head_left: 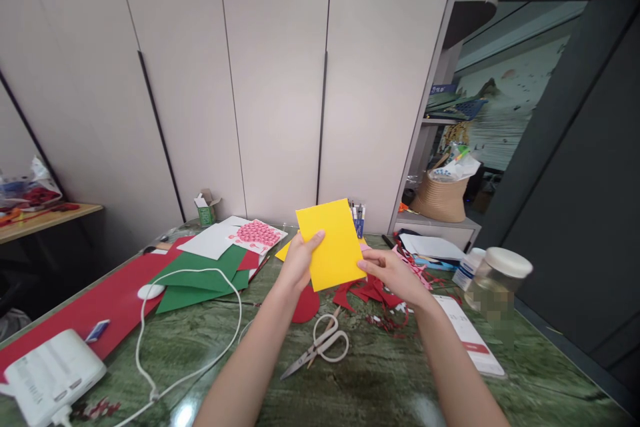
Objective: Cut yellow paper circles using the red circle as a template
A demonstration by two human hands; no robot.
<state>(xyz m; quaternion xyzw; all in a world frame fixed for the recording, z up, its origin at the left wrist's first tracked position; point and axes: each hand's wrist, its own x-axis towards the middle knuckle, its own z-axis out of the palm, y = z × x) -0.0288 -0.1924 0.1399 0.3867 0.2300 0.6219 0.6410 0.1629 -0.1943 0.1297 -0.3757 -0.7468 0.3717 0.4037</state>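
Observation:
A yellow sheet of paper (333,247) is held up above the table, its top tilted slightly to the left. My left hand (300,259) grips its left edge, thumb on the front and fingers behind. At the lower right edge my right hand (393,272) pinches the paper between thumb and fingers. Below the sheet lie white-handled scissors (320,345), blades pointing to the lower left, on top of a pencil-like stick. Red paper scraps (373,290) are scattered behind and under my right hand, and a rounded red paper piece (306,305) sits below my left hand.
On the left are red paper (117,303), green sheets (200,283), a white power bank (54,373) and its looping cable (239,320). A phone (473,340) and a lidded jar (500,280) stand to the right. Tall cabinet doors (275,80) rise behind the green table.

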